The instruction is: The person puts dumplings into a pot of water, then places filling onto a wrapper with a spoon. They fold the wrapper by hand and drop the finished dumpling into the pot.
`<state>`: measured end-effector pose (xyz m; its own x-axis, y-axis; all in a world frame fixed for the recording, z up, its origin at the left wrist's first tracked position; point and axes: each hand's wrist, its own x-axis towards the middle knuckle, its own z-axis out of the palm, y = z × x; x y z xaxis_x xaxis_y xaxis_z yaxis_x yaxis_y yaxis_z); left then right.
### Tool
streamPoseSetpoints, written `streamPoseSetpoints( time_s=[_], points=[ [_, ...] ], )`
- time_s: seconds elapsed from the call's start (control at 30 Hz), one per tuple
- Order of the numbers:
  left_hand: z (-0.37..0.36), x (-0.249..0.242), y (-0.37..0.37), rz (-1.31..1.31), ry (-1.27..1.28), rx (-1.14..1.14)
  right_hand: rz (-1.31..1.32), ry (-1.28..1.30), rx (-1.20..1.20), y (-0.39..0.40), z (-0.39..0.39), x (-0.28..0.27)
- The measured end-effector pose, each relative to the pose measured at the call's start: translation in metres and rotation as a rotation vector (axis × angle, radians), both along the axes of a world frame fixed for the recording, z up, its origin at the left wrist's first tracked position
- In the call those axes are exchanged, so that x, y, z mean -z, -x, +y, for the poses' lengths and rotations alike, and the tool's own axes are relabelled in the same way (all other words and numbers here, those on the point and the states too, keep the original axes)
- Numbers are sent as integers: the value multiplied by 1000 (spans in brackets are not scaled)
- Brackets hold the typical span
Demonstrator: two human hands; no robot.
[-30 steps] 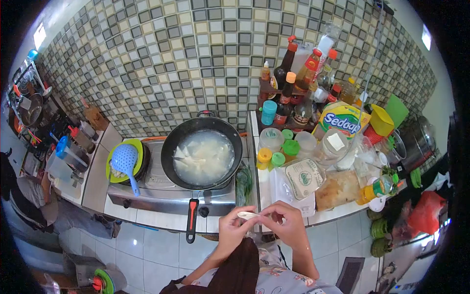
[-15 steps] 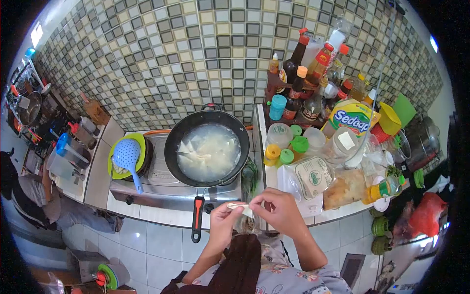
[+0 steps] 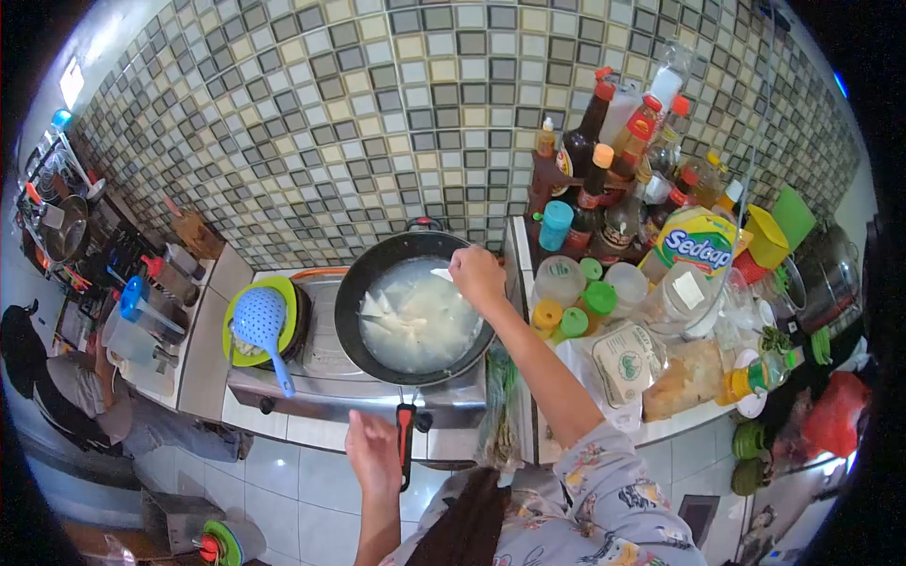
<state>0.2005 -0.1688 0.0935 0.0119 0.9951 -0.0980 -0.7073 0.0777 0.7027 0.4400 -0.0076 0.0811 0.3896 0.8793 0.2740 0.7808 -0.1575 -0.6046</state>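
Observation:
My right hand point(image 3: 478, 276) is over the right part of a black wok point(image 3: 351, 340), its fingers closed on a small pale wrapper piece point(image 3: 442, 274). Below the piece, cloudy liquid with several white, pointed pieces point(image 3: 401, 324) fills the wok, which sits on a steel gas stove point(image 3: 321, 377). My left hand point(image 3: 374, 453) is near the wok's black and red handle point(image 3: 405, 443), a little to its left. Its fingers are blurred, and whether they hold anything is unclear.
A blue perforated ladle point(image 3: 260, 319) lies on a green plate point(image 3: 294, 311) left of the wok. Sauce bottles point(image 3: 587, 118), jars point(image 3: 560, 280) and a package point(image 3: 628, 363) crowd the right counter. At the far left is another person point(image 3: 80, 396).
My right hand has moved up and forward to the wok with the pale piece. My left hand has come away from it and moved left and down. The camera view has shifted slightly.

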Motion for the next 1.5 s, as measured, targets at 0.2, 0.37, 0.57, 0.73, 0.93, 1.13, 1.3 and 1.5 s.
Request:
streamPoseSetpoints(
  time_s=[0.2, 0.37, 0.57, 0.73, 0.93, 1.13, 1.3, 1.5],
  points=[
    [-2, -3, 28, 7, 0, -166, -254, 101, 31, -10, 75, 45],
    [-3, -1, 40, 44, 46, -249, -365, 86, 7, -9, 103, 71],
    [0, -4, 43, -21, 49, -260, 27, -30, -90, -7, 100, 44],
    [11, -7, 17, -44, -1, -151, 294, -376, -220, 13, 29, -25],
    [3, -18, -32, -18, -90, 122, 304, -561, -365, 15, -127, -109],
    [-23, -27, -57, 80, -213, 298, 272, -498, -244, -56, -249, -114],
    [-39, -25, -53, 156, -324, 271, 352, -424, 371, -148, -302, -100],
    [-45, -18, -35, 193, -377, 210, -400, -339, 326, -211, -301, -67]
  ],
)
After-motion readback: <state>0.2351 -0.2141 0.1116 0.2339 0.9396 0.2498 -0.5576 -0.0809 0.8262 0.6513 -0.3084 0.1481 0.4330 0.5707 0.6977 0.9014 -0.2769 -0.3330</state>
